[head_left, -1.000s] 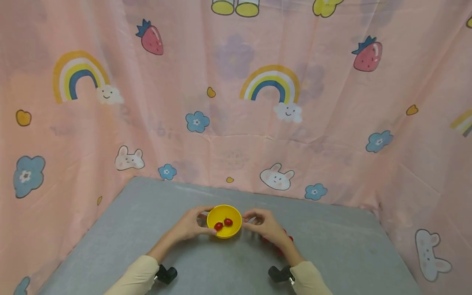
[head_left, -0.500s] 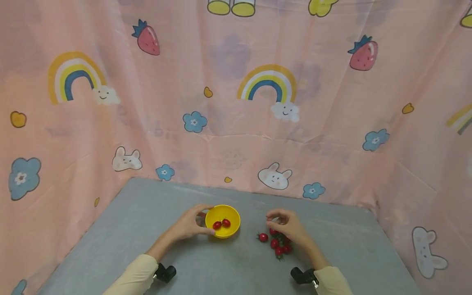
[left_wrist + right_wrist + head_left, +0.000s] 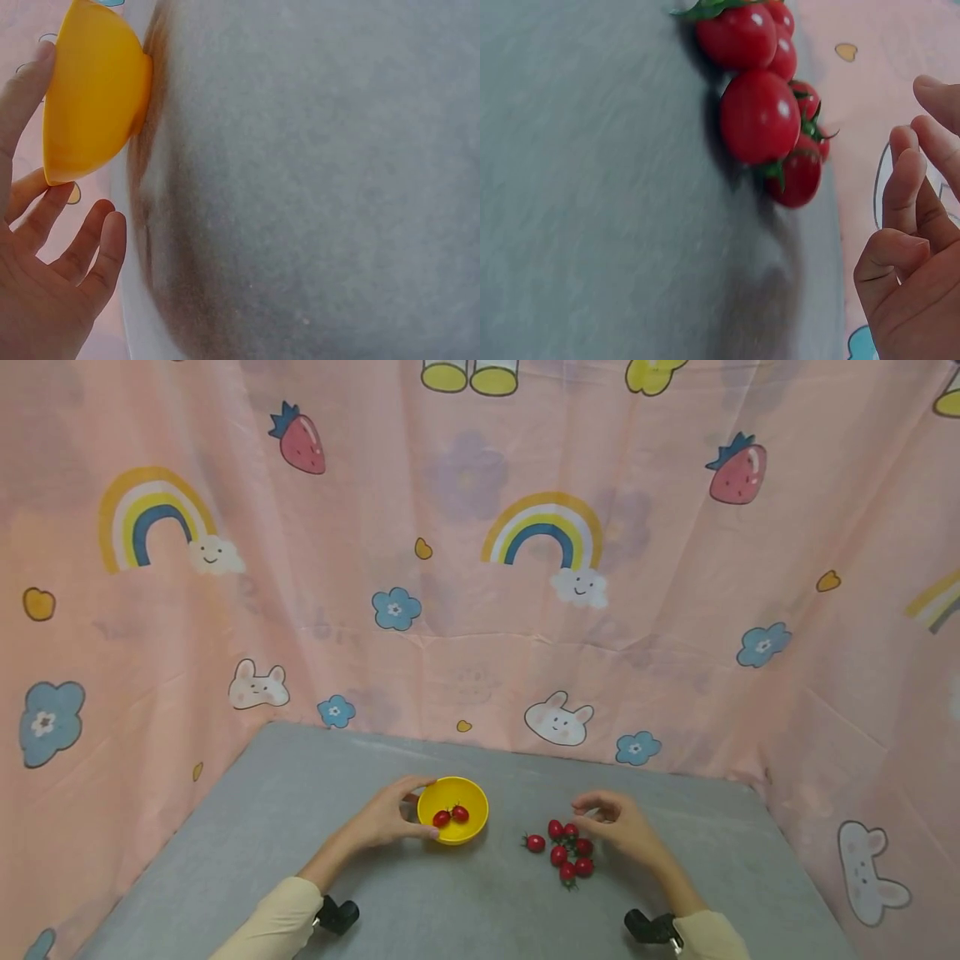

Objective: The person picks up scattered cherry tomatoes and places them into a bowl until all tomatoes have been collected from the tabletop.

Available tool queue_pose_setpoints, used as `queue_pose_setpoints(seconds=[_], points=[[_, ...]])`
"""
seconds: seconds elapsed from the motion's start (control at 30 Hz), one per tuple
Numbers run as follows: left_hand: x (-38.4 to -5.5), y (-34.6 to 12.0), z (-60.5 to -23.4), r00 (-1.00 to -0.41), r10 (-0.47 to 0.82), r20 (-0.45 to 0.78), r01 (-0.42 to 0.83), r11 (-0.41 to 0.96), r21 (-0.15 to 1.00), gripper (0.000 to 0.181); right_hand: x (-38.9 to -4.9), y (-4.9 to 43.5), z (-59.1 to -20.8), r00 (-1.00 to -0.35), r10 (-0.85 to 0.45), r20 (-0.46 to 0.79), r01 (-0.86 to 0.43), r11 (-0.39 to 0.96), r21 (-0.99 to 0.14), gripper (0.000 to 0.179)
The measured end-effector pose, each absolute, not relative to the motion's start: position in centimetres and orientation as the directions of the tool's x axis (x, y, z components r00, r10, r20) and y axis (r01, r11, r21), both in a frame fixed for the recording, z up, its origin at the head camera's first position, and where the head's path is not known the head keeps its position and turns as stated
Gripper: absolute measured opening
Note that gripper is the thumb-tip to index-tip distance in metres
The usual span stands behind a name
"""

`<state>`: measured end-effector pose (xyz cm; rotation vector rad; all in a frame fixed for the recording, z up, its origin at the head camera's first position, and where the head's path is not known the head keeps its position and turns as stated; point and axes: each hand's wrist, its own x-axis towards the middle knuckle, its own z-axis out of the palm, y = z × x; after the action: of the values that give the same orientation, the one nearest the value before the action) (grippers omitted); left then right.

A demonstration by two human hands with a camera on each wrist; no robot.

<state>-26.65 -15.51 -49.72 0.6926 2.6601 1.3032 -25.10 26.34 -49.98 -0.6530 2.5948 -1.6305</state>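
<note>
A small yellow bowl (image 3: 474, 802) stands on the grey table, with two cherry tomatoes (image 3: 442, 818) inside. My left hand (image 3: 384, 815) grips its left side, thumb at the near rim and fingers at the far rim. In the left wrist view the bowl (image 3: 97, 97) rests on its foot, and the other fingers spread below the rim. My right hand (image 3: 618, 823) hovers at the right edge of a cluster of cherry tomatoes (image 3: 558, 856), fingers loosely bent and holding nothing. In the right wrist view, those tomatoes (image 3: 760, 116) lie apart from the right hand (image 3: 922, 259).
One cherry tomato (image 3: 535, 843) with its green stem lies left of the cluster, between it and the bowl. A pink patterned curtain (image 3: 465, 652) hangs behind the grey table (image 3: 300, 777) and along its sides.
My right hand has drawn back from the bowl's right rim, moving right past the cherry tomatoes and uncovering them. The left hand still holds the bowl, and the same two tomatoes lie in it.
</note>
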Motion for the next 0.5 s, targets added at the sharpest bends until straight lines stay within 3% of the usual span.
queue_pose_setpoints(seconds=[0.17, 0.5], points=[[-26.7, -15.4, -49.8, -0.893, 0.438, 0.1, 0.344, 0.525, 0.779, 0.078, -24.8, 27.4, -50.5, -0.892, -0.366, 0.267, -0.401, 0.362, -0.842, 0.024], [-26.6, -15.4, -49.9, -0.896, 0.432, 0.099, 0.337, 0.52, 0.785, 0.078, -23.7, 29.1, -51.0, -0.871, -0.413, 0.267, -0.417, 0.33, -0.847, 0.023]])
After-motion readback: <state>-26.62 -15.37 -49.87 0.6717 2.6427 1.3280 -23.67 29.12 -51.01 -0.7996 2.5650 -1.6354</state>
